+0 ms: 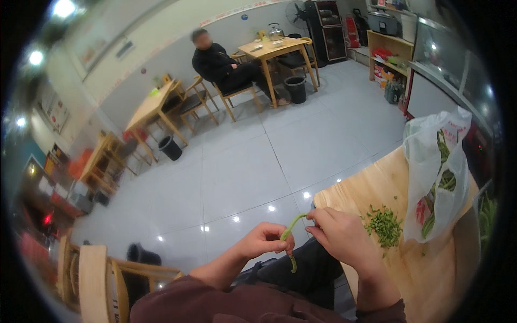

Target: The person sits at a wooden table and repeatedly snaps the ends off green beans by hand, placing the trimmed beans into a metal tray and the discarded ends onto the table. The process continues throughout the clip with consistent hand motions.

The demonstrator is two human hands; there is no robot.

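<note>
A long green bean (287, 233) is held in the air above my lap, just left of the wooden table (347, 185). My left hand (270, 241) pinches its middle between thumb and fingers, and its darker lower end hangs below. My right hand (337, 234) has its thumb and fingertips at the bean's upper end. To the right of that hand, a pile of short green bean pieces (385, 227) lies on the tabletop. Behind the pile stands an open white plastic bag (418, 177) with whole green beans (447, 181) in it.
A wooden chair (93, 278) stands at the lower left, beside a black bin (143, 255). Across the tiled floor, a person (218, 66) in dark clothes sits by another table (278, 46). A glass-fronted case (440, 54) is at the upper right.
</note>
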